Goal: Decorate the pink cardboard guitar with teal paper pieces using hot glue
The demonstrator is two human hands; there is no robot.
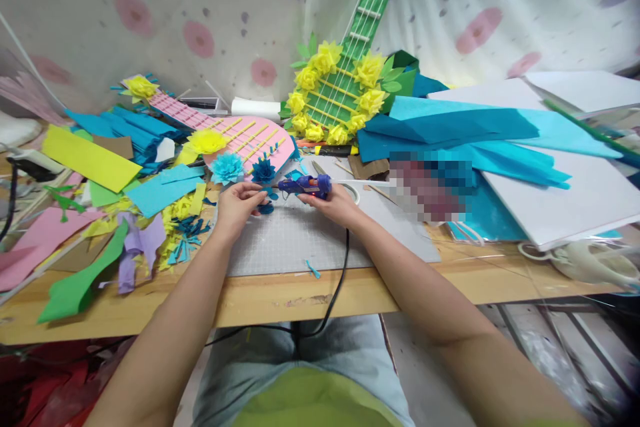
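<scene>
My right hand (337,203) is wrapped round a blue glue gun (305,185), with a white glue stick out of its back and its nozzle pointing left. My left hand (240,205) pinches a small dark blue paper piece (266,208) beside the nozzle. Just behind my left hand, a dark blue paper flower (263,169) and a light blue one (227,168) rest at the edge of a pink paper guitar (265,133). Both hands are above the grey cutting mat (285,247).
A green guitar (345,80) with yellow flowers stands at the back. Coloured paper scraps (187,213) lie left; blue crepe paper (450,130) and white boards (560,193) lie right. The gun's black cord (339,287) hangs over the wooden table's edge (300,297).
</scene>
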